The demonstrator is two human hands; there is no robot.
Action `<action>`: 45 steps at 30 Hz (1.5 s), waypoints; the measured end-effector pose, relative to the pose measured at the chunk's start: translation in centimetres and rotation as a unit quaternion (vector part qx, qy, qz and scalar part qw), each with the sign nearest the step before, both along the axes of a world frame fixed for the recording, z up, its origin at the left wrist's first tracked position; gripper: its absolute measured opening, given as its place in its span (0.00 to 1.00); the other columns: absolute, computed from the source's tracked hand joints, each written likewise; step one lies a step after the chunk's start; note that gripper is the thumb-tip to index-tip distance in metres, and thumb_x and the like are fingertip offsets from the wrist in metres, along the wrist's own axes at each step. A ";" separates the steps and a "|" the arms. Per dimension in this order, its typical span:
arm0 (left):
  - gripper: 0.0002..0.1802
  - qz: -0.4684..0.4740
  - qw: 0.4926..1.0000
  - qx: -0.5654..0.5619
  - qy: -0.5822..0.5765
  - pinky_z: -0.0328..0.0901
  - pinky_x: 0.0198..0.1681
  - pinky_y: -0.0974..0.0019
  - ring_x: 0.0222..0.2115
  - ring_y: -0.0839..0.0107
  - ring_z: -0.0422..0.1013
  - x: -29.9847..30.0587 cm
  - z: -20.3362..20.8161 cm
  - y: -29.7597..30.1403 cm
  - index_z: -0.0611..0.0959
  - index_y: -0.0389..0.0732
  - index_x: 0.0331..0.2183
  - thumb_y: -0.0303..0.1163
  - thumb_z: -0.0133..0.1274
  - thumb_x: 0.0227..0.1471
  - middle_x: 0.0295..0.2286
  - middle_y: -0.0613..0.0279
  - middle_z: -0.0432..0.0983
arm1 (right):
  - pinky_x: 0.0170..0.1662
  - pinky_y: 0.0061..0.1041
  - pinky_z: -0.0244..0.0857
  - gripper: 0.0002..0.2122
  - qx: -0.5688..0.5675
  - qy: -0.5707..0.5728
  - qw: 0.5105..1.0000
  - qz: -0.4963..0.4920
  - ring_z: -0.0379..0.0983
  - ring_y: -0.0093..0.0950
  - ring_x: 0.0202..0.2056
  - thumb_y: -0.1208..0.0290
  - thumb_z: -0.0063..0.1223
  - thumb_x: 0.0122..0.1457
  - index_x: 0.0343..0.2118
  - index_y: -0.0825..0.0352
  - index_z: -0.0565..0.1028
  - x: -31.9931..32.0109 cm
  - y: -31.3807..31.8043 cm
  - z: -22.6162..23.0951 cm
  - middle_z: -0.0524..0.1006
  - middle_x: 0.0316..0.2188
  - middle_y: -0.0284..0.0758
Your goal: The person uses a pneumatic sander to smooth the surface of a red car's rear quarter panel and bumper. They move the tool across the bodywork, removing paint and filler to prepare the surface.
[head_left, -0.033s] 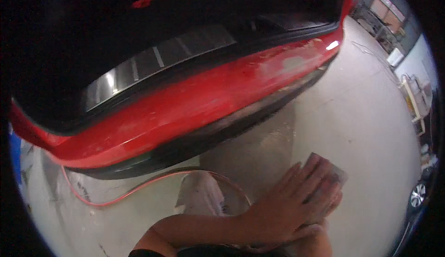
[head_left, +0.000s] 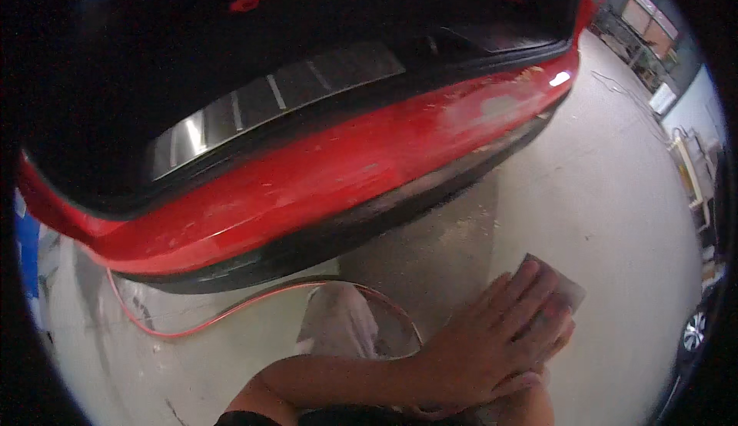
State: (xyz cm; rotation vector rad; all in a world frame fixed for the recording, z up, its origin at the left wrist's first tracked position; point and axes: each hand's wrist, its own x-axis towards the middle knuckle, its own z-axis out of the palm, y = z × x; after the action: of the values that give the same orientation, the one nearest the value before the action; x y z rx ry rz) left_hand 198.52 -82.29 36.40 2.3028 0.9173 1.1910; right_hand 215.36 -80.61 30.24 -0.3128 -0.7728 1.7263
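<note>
My left forearm reaches across from the lower left, and my left hand [head_left: 492, 337] lies flat with fingers stretched over a thin grey sheet [head_left: 570, 294] that looks like sandpaper. Beneath it, my right hand [head_left: 563, 332] is partly covered; its fingers curl along the sheet's near side, and its palm is hidden. Both hands are low on the right, apart from the car. Ahead is a red rear bumper [head_left: 307, 168], with dull scuffed patches and a grey patch [head_left: 500, 107] near its right end.
The dark open boot [head_left: 177, 49] has a metal sill plate [head_left: 238, 114]. A reddish hose [head_left: 207, 326] curves over the floor below the bumper. My trouser leg [head_left: 338, 322] shows near it. Another car's wheel [head_left: 694, 331] and a cream frame [head_left: 688, 168] stand at right.
The view has shifted slightly, so the car and hands sit a little further right in the picture. My hands keep the same hold on the sheet.
</note>
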 end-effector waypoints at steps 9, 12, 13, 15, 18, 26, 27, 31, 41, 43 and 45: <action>0.37 -0.049 0.999 -0.011 -0.021 0.48 0.64 0.41 0.63 0.40 0.49 -1.7 -2.6 -2.3 0.63 0.35 0.59 0.41 0.55 0.52 0.61 0.37 0.51 | 0.62 0.39 0.54 0.38 0.005 -0.045 0.999 -0.015 0.60 0.38 0.59 0.42 0.42 0.55 0.61 0.69 0.60 -0.3 -0.2 -0.1 0.64 0.59 0.43; 0.31 -0.048 0.997 -0.055 -0.037 0.55 0.60 0.44 0.58 0.42 0.58 -4.2 -3.2 -2.8 0.66 0.33 0.56 0.34 0.54 0.53 0.56 0.38 0.60 | 0.62 0.40 0.54 0.36 0.015 -0.043 0.999 0.002 0.60 0.38 0.59 0.44 0.41 0.58 0.61 0.70 0.60 -1.3 0.1 1.1 0.63 0.60 0.44; 0.28 -0.017 0.998 -0.044 -0.052 0.58 0.58 0.46 0.55 0.44 0.62 -5.1 -3.3 -3.0 0.67 0.31 0.54 0.32 0.53 0.54 0.54 0.37 0.62 | 0.62 0.40 0.55 0.37 -0.008 -0.048 0.999 -0.013 0.62 0.39 0.58 0.44 0.43 0.57 0.60 0.71 0.60 -1.3 0.0 1.3 0.64 0.59 0.45; 0.24 0.025 0.994 -0.075 -0.078 0.62 0.54 0.48 0.52 0.45 0.66 -6.1 -3.5 -3.7 0.68 0.30 0.52 0.30 0.53 0.56 0.50 0.37 0.66 | 0.59 0.41 0.59 0.37 -0.028 -0.105 0.988 -0.113 0.64 0.40 0.57 0.46 0.45 0.56 0.60 0.72 0.60 -1.5 0.4 2.0 0.66 0.57 0.45; 0.24 0.036 0.964 -0.229 -0.130 0.64 0.50 0.51 0.48 0.48 0.69 -4.8 -5.0 -6.6 0.67 0.31 0.52 0.32 0.53 0.57 0.47 0.38 0.68 | 0.52 0.38 0.67 0.36 0.014 -0.233 0.943 -0.239 0.70 0.39 0.50 0.50 0.48 0.55 0.60 0.73 0.59 -3.8 1.8 5.9 0.70 0.51 0.45; 0.20 -0.048 0.768 -0.459 -0.443 0.66 0.37 0.63 0.34 0.69 0.69 -1.6 -2.1 -5.0 0.61 0.36 0.50 0.35 0.46 0.63 0.38 0.56 0.69 | 0.46 0.34 0.68 0.28 0.316 -0.628 0.683 -0.197 0.73 0.39 0.42 0.70 0.57 0.51 0.55 0.71 0.62 -15.5 4.1 15.4 0.71 0.44 0.47; 0.19 -0.065 0.735 -0.486 -0.468 0.65 0.35 0.65 0.32 0.72 0.68 -1.5 -2.2 -4.9 0.61 0.36 0.50 0.34 0.45 0.64 0.36 0.58 0.68 | 0.47 0.35 0.67 0.28 0.342 -0.662 0.632 -0.212 0.73 0.41 0.43 0.71 0.57 0.51 0.54 0.71 0.62 -16.3 4.2 15.1 0.71 0.44 0.49; 0.15 -0.065 0.744 -0.455 -0.485 0.63 0.29 0.70 0.29 0.78 0.64 -1.9 -3.1 -4.4 0.60 0.37 0.48 0.32 0.43 0.64 0.31 0.63 0.66 | 0.50 0.39 0.64 0.27 0.346 -0.711 0.582 -0.189 0.71 0.49 0.45 0.69 0.57 0.52 0.53 0.72 0.62 -17.9 3.7 15.8 0.68 0.47 0.55; 0.16 0.013 0.837 -0.351 -0.421 0.64 0.33 0.58 0.31 0.61 0.69 -3.8 -1.9 -3.6 0.62 0.33 0.43 0.32 0.47 0.62 0.32 0.49 0.68 | 0.43 0.49 0.65 0.24 0.260 -0.745 0.570 -0.227 0.70 0.61 0.40 0.64 0.57 0.56 0.48 0.74 0.60 -18.0 5.9 16.2 0.68 0.43 0.61; 0.17 0.043 0.865 -0.322 -0.383 0.64 0.32 0.54 0.30 0.53 0.71 -4.1 -3.0 -4.1 0.63 0.31 0.42 0.33 0.48 0.61 0.32 0.44 0.71 | 0.43 0.48 0.65 0.24 0.262 -0.740 0.568 -0.247 0.70 0.60 0.40 0.64 0.56 0.57 0.48 0.74 0.60 -18.2 5.2 16.0 0.68 0.43 0.61; 0.18 0.062 0.901 -0.290 -0.317 0.65 0.32 0.51 0.30 0.47 0.73 -5.9 -3.9 -4.7 0.63 0.30 0.42 0.33 0.49 0.60 0.31 0.39 0.72 | 0.43 0.46 0.66 0.24 0.261 -0.743 0.571 -0.234 0.71 0.56 0.38 0.62 0.56 0.58 0.48 0.75 0.60 -18.0 4.6 15.6 0.70 0.41 0.59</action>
State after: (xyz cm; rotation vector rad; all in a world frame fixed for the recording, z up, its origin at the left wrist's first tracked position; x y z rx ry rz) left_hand 192.59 -87.02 32.49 1.2835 0.9901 1.3601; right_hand 197.32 -76.01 45.88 -1.4698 -2.0690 0.2682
